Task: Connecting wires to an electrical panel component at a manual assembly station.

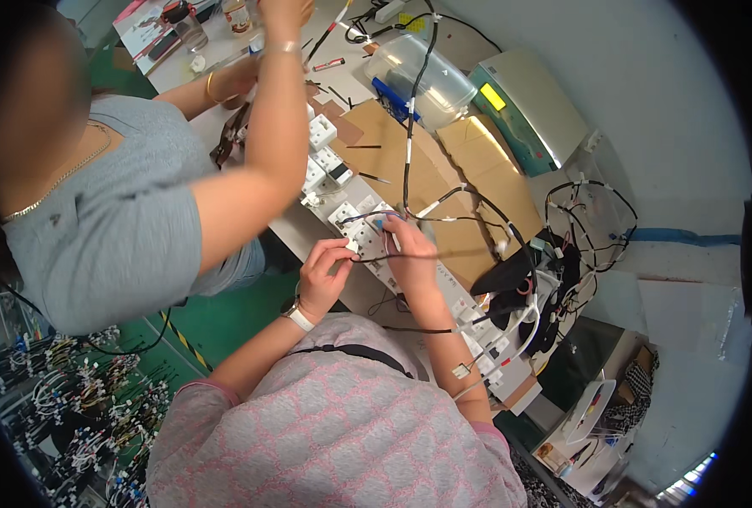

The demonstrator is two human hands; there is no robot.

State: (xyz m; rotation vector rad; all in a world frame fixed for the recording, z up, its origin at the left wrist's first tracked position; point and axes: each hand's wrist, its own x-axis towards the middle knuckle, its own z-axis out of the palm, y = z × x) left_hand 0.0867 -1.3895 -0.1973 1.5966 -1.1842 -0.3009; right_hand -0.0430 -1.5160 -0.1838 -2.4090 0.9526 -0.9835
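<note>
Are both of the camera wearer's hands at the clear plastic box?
No: the left hand and right hand are at the row of white blocks, apart from the clear plastic box.

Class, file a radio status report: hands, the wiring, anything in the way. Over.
Left hand at small white piece, grip unclear. Right hand at thin wires over white-block board, grip unclear. Black cable close beyond it; co-worker's arm nearby.

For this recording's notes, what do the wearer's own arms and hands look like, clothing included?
The left hand and right hand wear no gloves. A watch with a pale strap sits on the left wrist; none shows on the right. The grey top has a pink pattern and short, pink-edged sleeves, leaving both forearms bare.
</note>
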